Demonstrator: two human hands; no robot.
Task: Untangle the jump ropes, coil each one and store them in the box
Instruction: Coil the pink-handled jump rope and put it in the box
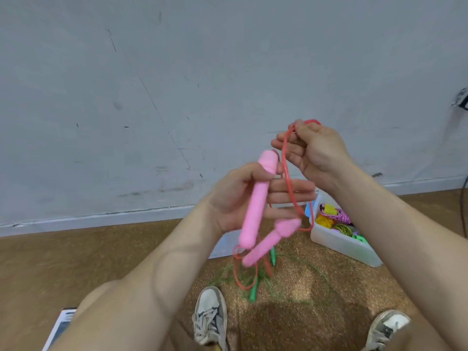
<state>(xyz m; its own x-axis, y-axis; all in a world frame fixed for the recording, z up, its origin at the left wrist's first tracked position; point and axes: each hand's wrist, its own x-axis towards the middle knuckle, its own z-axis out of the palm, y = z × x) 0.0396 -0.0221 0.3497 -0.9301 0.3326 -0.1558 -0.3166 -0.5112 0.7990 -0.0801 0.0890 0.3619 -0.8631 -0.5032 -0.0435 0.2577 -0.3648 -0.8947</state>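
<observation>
My left hand [243, 198] holds a pink jump-rope handle [255, 201] upright, thumb across it and fingers stretched out to the right. The second pink handle [271, 241] hangs just below, tilted. The red cord [287, 173] runs up from the left hand to my right hand [314, 153], which pinches a loop of it higher up. More red cord dangles in loops below the handles. A green jump rope [253, 292] with green handles lies loose on the floor beneath. The white plastic box [339, 243] stands on the floor at the right, holding several coloured ropes.
A grey wall with a white baseboard [101, 219] closes the far side. My two sneakers [210, 315] stand on the brown cork floor. A pale flat lid [225, 247] lies behind the handles. A printed sheet [60, 328] lies at bottom left. A cable [464, 198] hangs at the right edge.
</observation>
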